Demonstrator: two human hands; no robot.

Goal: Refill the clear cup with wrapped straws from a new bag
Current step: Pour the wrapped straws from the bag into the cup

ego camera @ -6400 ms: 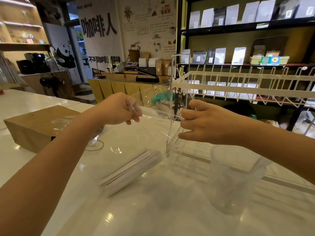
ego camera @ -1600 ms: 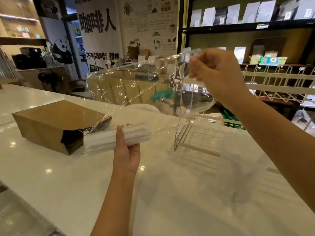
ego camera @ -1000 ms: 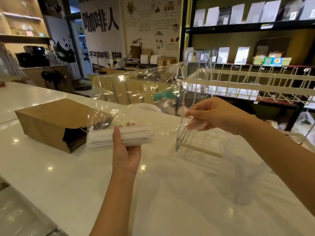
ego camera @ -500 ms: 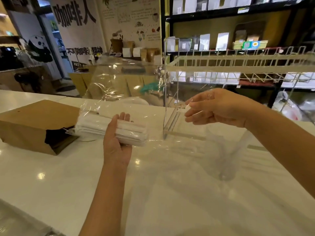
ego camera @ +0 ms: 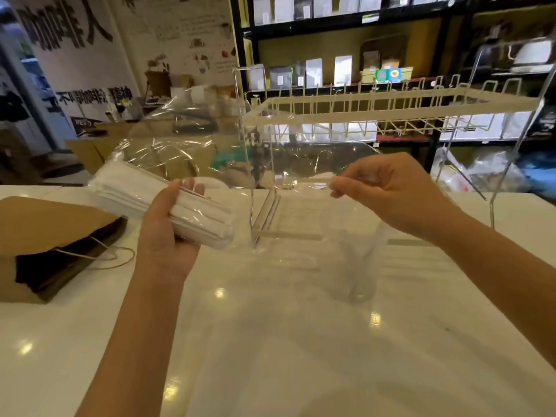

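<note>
My left hand grips a bundle of white wrapped straws from below, thumb over the front; the bundle tilts up to the left, still inside the clear plastic bag. The bag's loose film stretches rightward to my right hand, which pinches its edge between thumb and fingertips. The clear cup stands upright on the white counter, just below my right hand, and looks empty.
A brown paper bag with string handles lies on its side at the left. A white wire rack on thin legs stands behind the cup. Dark shelves with packets fill the background.
The bundle of straws has tilted up at its left end in my left hand. My right hand has gone from holding the film loosely to pinching its edge, above the cup.
</note>
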